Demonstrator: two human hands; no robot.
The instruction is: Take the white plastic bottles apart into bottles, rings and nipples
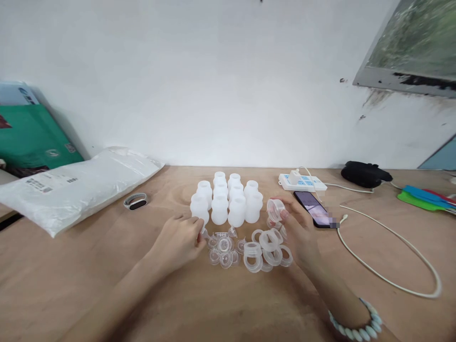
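Passable over the bare near desk [228,308], between the forearms, up to the clear domed pieces [224,245] and clear rings [252,248]; barred straight ahead by close-set white bottles [219,209], with the wall [228,95] behind; hemmed in by the left hand [181,239] just beside the domed pieces; narrowed right of the bottles by the right hand [298,230] with its raised collar [275,210]; open between bottles and wristband [138,203]; blocked farther left by the bulky bag [85,183]; crowded beyond the right hand by phone [312,209], power strip [309,184] and looping cable [436,287].
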